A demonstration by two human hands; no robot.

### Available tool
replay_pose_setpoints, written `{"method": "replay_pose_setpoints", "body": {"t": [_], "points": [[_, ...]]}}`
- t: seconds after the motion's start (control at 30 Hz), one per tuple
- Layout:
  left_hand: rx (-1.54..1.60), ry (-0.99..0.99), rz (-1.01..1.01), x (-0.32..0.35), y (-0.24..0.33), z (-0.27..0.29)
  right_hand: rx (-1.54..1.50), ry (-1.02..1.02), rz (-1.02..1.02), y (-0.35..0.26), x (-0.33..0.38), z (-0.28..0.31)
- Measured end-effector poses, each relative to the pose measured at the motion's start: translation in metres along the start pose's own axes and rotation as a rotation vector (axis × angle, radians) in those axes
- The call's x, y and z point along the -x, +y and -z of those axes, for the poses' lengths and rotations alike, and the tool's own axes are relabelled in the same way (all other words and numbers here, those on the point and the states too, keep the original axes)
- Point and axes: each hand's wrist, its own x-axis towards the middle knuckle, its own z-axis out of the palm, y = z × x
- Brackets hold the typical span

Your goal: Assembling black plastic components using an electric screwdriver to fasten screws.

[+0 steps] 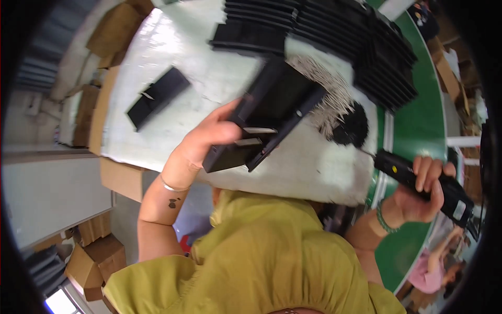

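Note:
My left hand (209, 135) grips a black rectangular plastic housing (280, 102) by its left side, tilted above the pale padded work surface. Thin silvery strips show across its lower part. In my right hand (422, 189) is a black electric screwdriver (398, 167), its fingers wrapped round the body. The bit points up and left, close to a heap of small black pieces (351, 125), perhaps screws. Beside that heap spreads a pile of slim silvery pins (328, 89), partly hidden behind the housing. A similar black part (159, 98) lies alone at the left.
Stacked black housings (334, 25) line the far side of the work surface. A green tabletop (410, 125) runs along the right. Cardboard boxes (97, 264) stand at the lower left. Another person in pink (430, 272) appears at the lower right.

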Motion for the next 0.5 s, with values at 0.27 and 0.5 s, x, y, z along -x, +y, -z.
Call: {"method": "replay_pose_setpoints", "body": {"t": [0.27, 0.5], "points": [[-1.297, 0.77, -0.474, 0.036, 0.097, 0.107, 0.065, 0.169, -0.063, 0.007, 0.019, 0.03], [-1.878, 0.578, -0.183, 0.047, 0.084, 0.134, 0.07, 0.185, -0.08, 0.018, 0.014, 0.023]]}}
